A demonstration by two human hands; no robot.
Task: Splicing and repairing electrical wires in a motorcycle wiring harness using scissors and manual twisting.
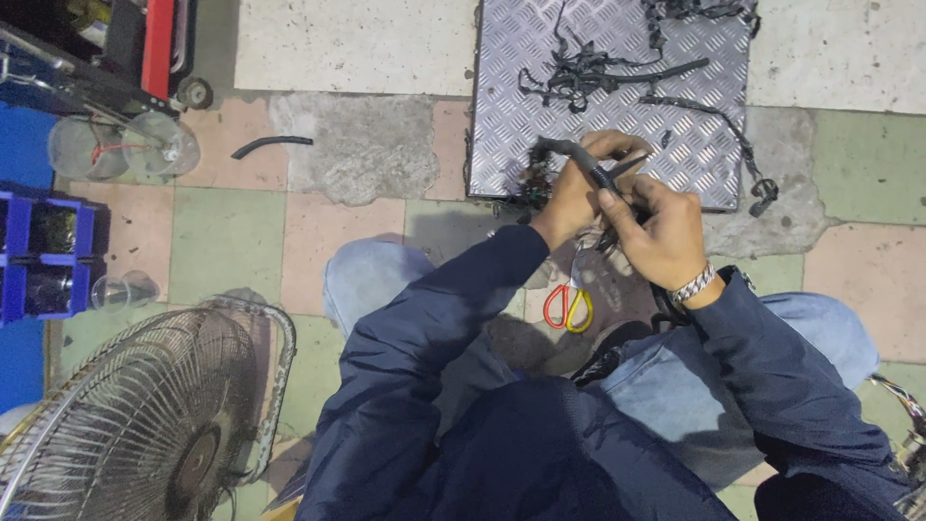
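Both hands work 1 black wire bundle [588, 169] over the near edge of the metal tread plate [502, 106]; left hand [579, 188] clamps it, right hand [661, 232] pinches its wrap; peeling seems underway, needing steady pull.

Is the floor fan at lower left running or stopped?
Cannot tell. The round wire-cage floor fan shows dark blades behind its grille, but a single picture cannot reveal spin.

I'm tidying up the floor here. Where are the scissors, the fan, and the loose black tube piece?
scissors [568, 308]: head view, on the orange and yellow handle loops.
fan [145, 415]: head view, on the wire grille.
black tube piece [271, 144]: head view, on its middle, lying on the tiles.
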